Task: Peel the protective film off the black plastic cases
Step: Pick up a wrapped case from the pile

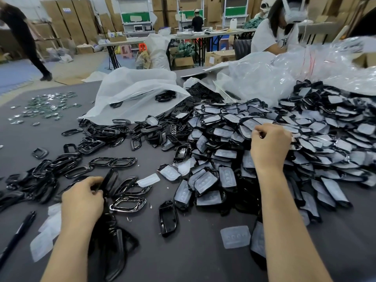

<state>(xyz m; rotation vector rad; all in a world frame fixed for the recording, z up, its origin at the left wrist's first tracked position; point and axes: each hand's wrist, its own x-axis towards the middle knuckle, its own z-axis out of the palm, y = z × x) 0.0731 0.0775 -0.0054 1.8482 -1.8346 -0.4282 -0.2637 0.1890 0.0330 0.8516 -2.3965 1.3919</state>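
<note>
A big heap of black plastic cases with whitish film (284,143) covers the right half of the grey table (193,251). My right hand (268,145) reaches into this heap with curled fingers that pinch the edge of a film-covered case. My left hand (83,200) grips a glossy black case frame (109,181) at the near left, over a pile of bare black frames (67,165). Peeled film pieces (235,237) lie loose on the table in front of me. One bare black case (167,217) lies between my arms.
White plastic bags (134,92) and clear bags (305,64) lie at the table's far side. Small shiny parts (48,106) are scattered far left. A black pen (18,235) lies near left. A person in white sits across the table at the right; others stand behind.
</note>
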